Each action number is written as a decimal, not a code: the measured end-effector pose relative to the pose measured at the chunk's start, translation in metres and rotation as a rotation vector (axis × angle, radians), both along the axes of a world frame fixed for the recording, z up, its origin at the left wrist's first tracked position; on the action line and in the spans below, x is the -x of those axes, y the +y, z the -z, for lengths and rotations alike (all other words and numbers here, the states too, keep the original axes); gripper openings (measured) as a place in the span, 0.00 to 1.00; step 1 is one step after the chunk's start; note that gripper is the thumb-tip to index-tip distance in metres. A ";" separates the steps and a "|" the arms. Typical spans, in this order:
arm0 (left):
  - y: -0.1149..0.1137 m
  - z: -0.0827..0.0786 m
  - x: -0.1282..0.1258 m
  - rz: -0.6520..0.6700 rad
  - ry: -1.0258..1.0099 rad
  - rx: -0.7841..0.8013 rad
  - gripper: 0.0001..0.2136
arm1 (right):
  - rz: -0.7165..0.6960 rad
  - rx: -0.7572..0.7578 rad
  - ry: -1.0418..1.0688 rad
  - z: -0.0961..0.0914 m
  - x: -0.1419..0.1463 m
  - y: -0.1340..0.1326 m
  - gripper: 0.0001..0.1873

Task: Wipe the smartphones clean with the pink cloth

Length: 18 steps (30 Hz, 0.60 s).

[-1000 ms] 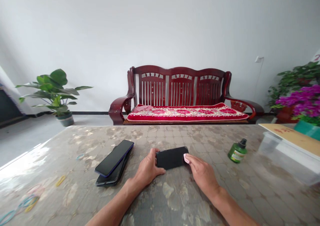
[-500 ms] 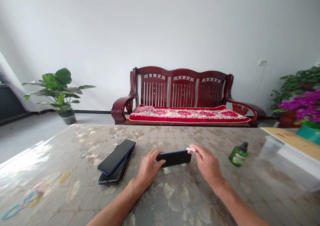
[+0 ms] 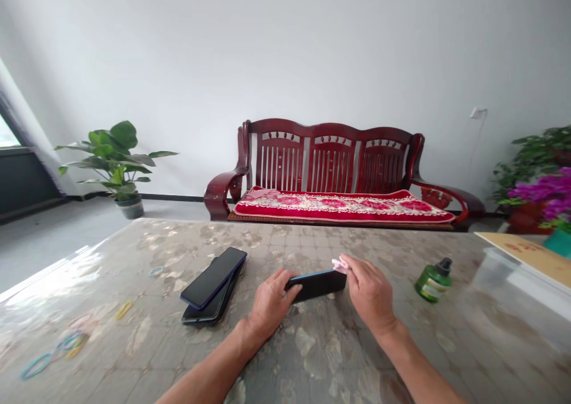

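Note:
My left hand [image 3: 273, 300] grips one end of a dark smartphone [image 3: 319, 287] with a blue edge, thumb on its front. The phone stands on its long edge above the patterned table. A small folded pink cloth [image 3: 340, 266] is pinched between the thumb and fingers of my right hand [image 3: 370, 294], touching the phone's upper right corner. Left of my hands, a smartphone with a blue-violet rim [image 3: 215, 277] lies crosswise on top of another black smartphone [image 3: 207, 315].
A green pump bottle [image 3: 433, 280] stands to the right, near a clear plastic box [image 3: 513, 291] with a tan board [image 3: 530, 252] on it. Several coloured elastic bands [image 3: 71, 341] lie at left on the table [image 3: 169, 368]. Behind is a wooden bench [image 3: 332, 160].
The whole scene shifts slightly rightward as my view turns a little. Both hands keep their holds; the cloth stays at the phone's upper right corner.

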State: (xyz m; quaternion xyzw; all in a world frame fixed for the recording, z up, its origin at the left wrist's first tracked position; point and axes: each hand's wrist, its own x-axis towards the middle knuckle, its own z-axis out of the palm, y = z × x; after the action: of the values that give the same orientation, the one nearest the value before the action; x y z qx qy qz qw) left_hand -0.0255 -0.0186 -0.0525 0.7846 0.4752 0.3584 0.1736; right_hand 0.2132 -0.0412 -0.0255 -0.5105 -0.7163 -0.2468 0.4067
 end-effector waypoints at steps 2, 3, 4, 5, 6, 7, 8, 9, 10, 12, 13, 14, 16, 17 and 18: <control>0.001 0.000 0.000 0.002 -0.003 0.007 0.04 | -0.026 0.049 -0.016 0.003 0.001 -0.001 0.12; 0.001 0.001 0.000 0.002 -0.006 0.010 0.04 | -0.049 0.072 -0.023 0.003 0.001 -0.002 0.13; 0.001 0.001 0.000 0.003 -0.009 0.013 0.04 | -0.071 0.092 -0.027 0.003 0.002 -0.002 0.13; 0.002 0.002 0.000 0.002 -0.011 0.015 0.04 | -0.083 0.105 -0.028 0.002 0.002 -0.003 0.13; 0.002 0.002 0.000 0.001 -0.011 0.016 0.04 | -0.082 0.110 -0.025 0.001 0.002 -0.003 0.13; 0.002 0.002 0.000 -0.001 -0.009 0.015 0.04 | -0.065 0.105 -0.022 -0.001 0.002 -0.003 0.13; 0.002 0.002 0.001 0.000 -0.002 0.013 0.04 | -0.035 0.092 -0.020 -0.003 0.002 -0.002 0.13; 0.002 0.002 0.001 0.002 0.005 0.009 0.04 | 0.000 0.073 -0.020 -0.005 0.002 -0.002 0.13; 0.001 0.002 0.001 0.005 0.013 0.003 0.05 | 0.033 0.050 -0.022 -0.007 0.002 -0.001 0.12; 0.000 0.002 0.001 0.014 0.024 -0.011 0.05 | 0.062 0.014 -0.034 -0.010 0.002 -0.001 0.12; 0.000 0.002 0.001 0.018 0.027 -0.018 0.05 | 0.051 0.007 -0.040 -0.010 0.002 -0.001 0.12; 0.000 0.002 0.001 0.019 0.029 -0.023 0.05 | 0.023 0.008 -0.046 -0.009 0.003 -0.002 0.13; 0.000 0.002 0.001 0.012 0.031 -0.032 0.05 | -0.051 0.027 -0.056 -0.006 0.005 -0.003 0.14; 0.000 0.002 0.001 0.010 0.033 -0.034 0.04 | -0.084 0.041 -0.059 -0.004 0.006 -0.004 0.15; 0.000 0.002 0.000 0.006 0.035 -0.035 0.04 | -0.110 0.057 -0.062 -0.003 0.007 -0.005 0.16</control>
State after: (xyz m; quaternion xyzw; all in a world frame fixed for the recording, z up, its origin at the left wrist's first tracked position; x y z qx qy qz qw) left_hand -0.0259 -0.0183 -0.0546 0.7952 0.4694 0.3524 0.1524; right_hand 0.2059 -0.0458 -0.0229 -0.4737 -0.7622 -0.2193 0.3828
